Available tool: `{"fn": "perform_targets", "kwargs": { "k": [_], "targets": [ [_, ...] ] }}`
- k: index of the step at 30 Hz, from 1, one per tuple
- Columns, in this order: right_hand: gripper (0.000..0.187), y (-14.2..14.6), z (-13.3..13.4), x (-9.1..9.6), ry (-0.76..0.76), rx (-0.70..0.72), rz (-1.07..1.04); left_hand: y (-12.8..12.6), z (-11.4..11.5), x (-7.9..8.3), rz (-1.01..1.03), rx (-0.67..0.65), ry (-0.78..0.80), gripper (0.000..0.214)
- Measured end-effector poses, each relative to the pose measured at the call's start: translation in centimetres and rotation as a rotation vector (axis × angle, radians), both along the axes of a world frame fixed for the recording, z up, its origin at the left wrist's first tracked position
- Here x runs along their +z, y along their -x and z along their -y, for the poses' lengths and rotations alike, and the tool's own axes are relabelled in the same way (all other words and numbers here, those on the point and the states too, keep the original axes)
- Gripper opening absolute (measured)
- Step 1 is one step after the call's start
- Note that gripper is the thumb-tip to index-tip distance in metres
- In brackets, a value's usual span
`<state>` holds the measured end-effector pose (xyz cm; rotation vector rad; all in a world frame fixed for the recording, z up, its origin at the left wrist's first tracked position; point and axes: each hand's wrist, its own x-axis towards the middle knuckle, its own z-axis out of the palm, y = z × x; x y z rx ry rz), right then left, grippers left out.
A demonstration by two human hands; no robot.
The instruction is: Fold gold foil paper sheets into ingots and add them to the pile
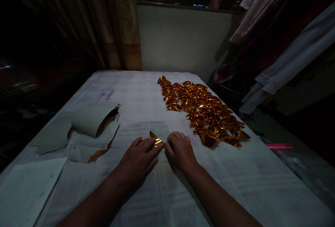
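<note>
My left hand (140, 159) and my right hand (180, 150) meet over a small piece of gold foil paper (156, 139) on the cloth-covered table (235, 185). Both press it against the table with pinched fingertips, and part of the piece is hidden under the fingers. A spread of several folded gold foil pieces (204, 110) lies in rows to the right, just beyond my right hand.
A curled roll of foil sheet, pale side out, (92, 119) lies on cut sheets (89, 146) at the left. A pale sheet (23, 188) lies at the near left corner. Curtain (115, 21) behind, hanging clothes (288, 45) at the right, pink object (279, 146) on the floor.
</note>
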<state>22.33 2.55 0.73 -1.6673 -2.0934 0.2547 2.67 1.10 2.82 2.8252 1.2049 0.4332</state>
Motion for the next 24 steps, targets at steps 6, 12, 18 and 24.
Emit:
{"fn": "perform_targets", "kwargs": {
  "k": [6, 12, 18, 24],
  "targets": [
    [0.01, -0.9, -0.1, -0.1, 0.021, 0.102, -0.156, 0.0, -0.1, -0.3, -0.008, -0.005, -0.014, 0.04],
    [0.012, -0.8, 0.0, 0.3, 0.056, 0.09, -0.171, 0.7, -0.2, 0.1, -0.038, -0.014, 0.089, 0.049],
    [0.014, 0.0, 0.1, 0.8, 0.081, 0.013, -0.122, 1.8, -0.5, 0.2, -0.061, -0.091, 0.143, 0.05],
    [0.015, 0.1, 0.0, 0.8, 0.086, -0.005, -0.107, 1.9, -0.6, -0.2, -0.06, -0.087, 0.171, 0.048]
  ]
}}
